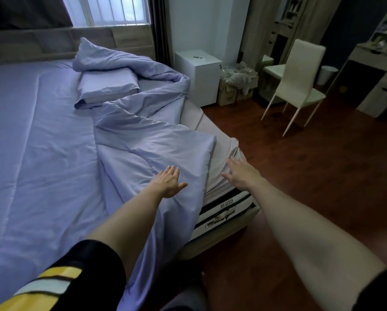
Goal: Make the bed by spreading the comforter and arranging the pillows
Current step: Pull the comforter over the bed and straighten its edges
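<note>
A lilac comforter (42, 131) lies flat over the left of the bed, while its right side is bunched in a rumpled ridge (147, 135) running from the headboard to the foot. One lilac pillow (107, 86) lies on that ridge near the head. My left hand (169, 181) rests flat, fingers straight, on the folded comforter near the bed's right foot corner. My right hand (242, 173) is stretched out with straight fingers over the bare grey sheet (219, 158) at the mattress corner. Neither hand grips anything.
A wooden headboard (53, 43) and a window stand behind the bed. A white nightstand (201, 75) and a box of clutter (235, 86) stand right of the bed. A white chair (300, 81) and a desk (378, 75) stand on the dark wood floor (300, 176).
</note>
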Tool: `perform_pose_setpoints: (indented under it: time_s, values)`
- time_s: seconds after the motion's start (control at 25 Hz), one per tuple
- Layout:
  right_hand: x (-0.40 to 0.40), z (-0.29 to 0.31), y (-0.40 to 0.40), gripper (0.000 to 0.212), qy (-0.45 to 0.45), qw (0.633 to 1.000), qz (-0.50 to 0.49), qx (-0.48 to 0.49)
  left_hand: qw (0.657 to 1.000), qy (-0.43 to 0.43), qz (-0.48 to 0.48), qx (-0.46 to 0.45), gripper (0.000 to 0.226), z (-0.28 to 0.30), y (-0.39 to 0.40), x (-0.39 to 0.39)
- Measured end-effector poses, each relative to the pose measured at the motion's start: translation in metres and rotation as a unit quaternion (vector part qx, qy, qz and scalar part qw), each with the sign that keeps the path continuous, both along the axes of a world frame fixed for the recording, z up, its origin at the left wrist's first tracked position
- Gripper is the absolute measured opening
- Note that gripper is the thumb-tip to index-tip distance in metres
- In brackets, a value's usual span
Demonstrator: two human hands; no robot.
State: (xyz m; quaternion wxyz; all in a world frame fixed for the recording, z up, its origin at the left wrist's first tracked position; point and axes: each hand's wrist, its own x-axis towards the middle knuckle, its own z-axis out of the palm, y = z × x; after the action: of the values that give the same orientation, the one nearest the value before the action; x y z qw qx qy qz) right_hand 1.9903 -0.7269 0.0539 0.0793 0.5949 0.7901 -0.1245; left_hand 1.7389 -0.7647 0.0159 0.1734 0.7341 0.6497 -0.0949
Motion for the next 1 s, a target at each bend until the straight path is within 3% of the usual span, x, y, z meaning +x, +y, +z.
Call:
perform_pose_setpoints:
  time_s: [0.24, 0.56, 0.84, 1.0]
  values:
    - [0.002, -0.019, 0.13, 0.071, 0.005, 0.999, 0.04, -0.033, 0.996, -0.034, 0.067, -0.039, 0.077, -0.027, 0.094, 0.023]
    - [-0.016, -0.064, 0.275, 0.071, -0.021, 0.987, 0.143, -0.063, 0.986, -0.056, 0.154, -0.033, 0.08, -0.075, 0.154, 0.058]
    - [-0.032, -0.117, 0.391, 0.073, -0.04, 0.943, 0.313, -0.108, 0.936, -0.046, 0.35, -0.005, 0.095, -0.123, 0.195, 0.122]
    - [-0.042, -0.157, 0.431, 0.075, -0.012, 0.926, 0.361, -0.115, 0.908, 0.003, 0.419, 0.016, 0.102, -0.148, 0.213, 0.15]
